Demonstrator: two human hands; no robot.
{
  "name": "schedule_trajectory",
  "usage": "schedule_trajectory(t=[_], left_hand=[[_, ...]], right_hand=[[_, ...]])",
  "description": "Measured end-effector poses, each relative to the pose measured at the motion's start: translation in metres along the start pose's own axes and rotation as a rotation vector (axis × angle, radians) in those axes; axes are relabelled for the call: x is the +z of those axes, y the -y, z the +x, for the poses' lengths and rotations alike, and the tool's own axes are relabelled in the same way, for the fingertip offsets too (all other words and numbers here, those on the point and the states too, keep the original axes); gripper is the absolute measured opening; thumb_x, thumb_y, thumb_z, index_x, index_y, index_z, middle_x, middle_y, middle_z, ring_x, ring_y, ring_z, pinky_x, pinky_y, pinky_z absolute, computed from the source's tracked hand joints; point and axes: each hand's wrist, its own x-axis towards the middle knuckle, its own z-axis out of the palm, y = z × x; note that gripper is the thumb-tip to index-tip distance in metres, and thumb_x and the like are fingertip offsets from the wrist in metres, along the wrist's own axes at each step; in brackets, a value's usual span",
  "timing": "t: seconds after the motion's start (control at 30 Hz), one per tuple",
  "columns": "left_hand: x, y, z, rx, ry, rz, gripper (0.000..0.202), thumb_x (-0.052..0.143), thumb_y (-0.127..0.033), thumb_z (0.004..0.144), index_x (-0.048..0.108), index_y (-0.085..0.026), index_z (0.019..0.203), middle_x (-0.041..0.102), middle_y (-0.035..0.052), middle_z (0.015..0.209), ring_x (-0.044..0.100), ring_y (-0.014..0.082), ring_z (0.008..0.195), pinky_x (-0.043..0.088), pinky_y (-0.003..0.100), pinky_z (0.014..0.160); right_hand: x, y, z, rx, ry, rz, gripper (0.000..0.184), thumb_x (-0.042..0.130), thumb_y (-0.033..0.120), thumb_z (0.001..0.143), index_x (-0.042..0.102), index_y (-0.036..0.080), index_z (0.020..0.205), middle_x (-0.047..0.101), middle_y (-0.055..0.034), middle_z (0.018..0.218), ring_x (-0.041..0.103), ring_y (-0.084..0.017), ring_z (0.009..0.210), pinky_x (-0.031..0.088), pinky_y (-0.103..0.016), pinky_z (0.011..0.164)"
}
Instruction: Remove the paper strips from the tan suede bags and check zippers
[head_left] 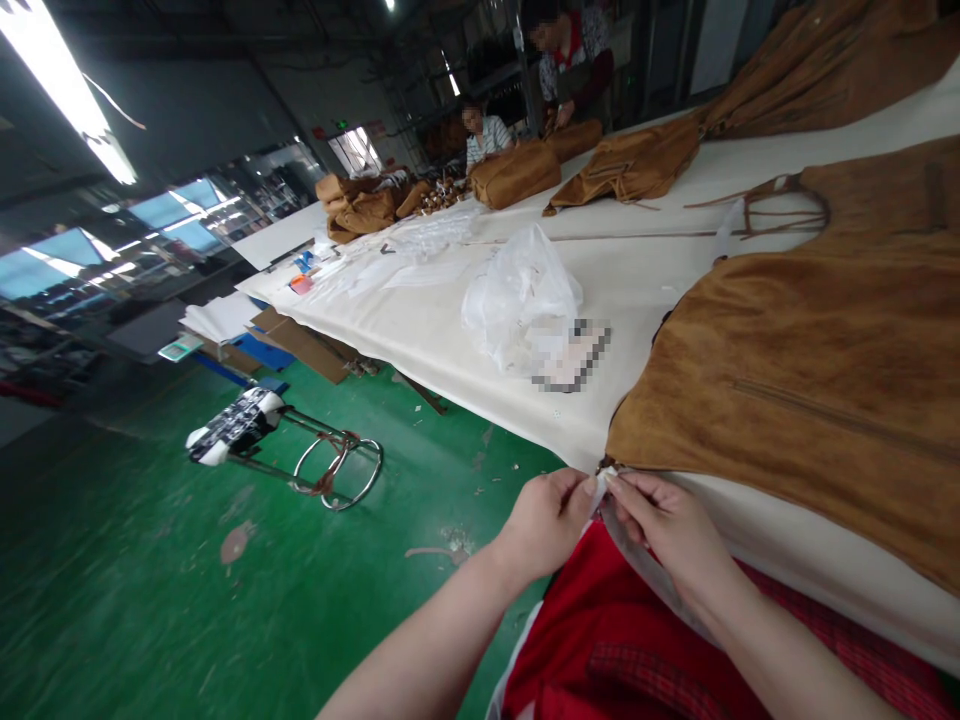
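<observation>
A brown suede-like bag (787,370) lies on the white-covered table with a long zip across its face. At its near left corner, a small white strip (604,482) of thin material is pinched between my two hands, next to a dark metal fitting (604,466). My left hand (551,515) grips the strip from the left, thumb and fingers pressed together. From the right, my right hand (664,525) pinches it too. Both hands are just off the table's front edge. What lies under the fingertips is partly hidden.
On the table (420,330) are a clear plastic bag (521,300), a pixelated flat object (574,355) and more brown bags (637,160). Two people (574,70) are at the far side. A stool (244,425) stands on the green floor (150,570) to the left.
</observation>
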Motion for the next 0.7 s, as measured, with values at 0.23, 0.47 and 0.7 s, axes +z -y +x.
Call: schedule_trajectory(t=[0.23, 0.47, 0.7], left_hand=[[0.01, 0.009, 0.004, 0.065, 0.02, 0.127, 0.022, 0.044, -0.019, 0.09, 0.056, -0.017, 0.072, 0.06, 0.0008, 0.068, 0.054, 0.0136, 0.065, 0.038, 0.022, 0.061], [0.006, 0.009, 0.002, 0.135, 0.013, 0.157, 0.021, 0.043, -0.016, 0.09, 0.056, -0.018, 0.074, 0.058, -0.0001, 0.069, 0.053, 0.0133, 0.066, 0.037, 0.022, 0.063], [0.008, 0.012, 0.004, 0.112, 0.105, -0.097, 0.023, 0.043, -0.022, 0.093, 0.062, -0.016, 0.082, 0.062, 0.0012, 0.078, 0.056, 0.0136, 0.075, 0.042, 0.021, 0.072]], right_hand=[[-0.01, 0.003, -0.009, -0.212, -0.048, -0.419, 0.03, 0.054, 0.048, 0.088, 0.063, 0.023, 0.075, 0.063, 0.0022, 0.061, 0.058, -0.015, 0.057, 0.044, -0.025, 0.058], [-0.017, 0.009, -0.013, -0.612, -0.18, -0.724, 0.022, 0.055, 0.034, 0.091, 0.062, 0.024, 0.11, 0.07, -0.0022, 0.094, 0.067, -0.018, 0.082, 0.051, -0.028, 0.074], [-0.019, 0.005, -0.006, -0.602, -0.172, -0.665, 0.018, 0.049, 0.032, 0.095, 0.066, 0.025, 0.092, 0.074, -0.0005, 0.09, 0.069, -0.017, 0.081, 0.053, -0.026, 0.075]])
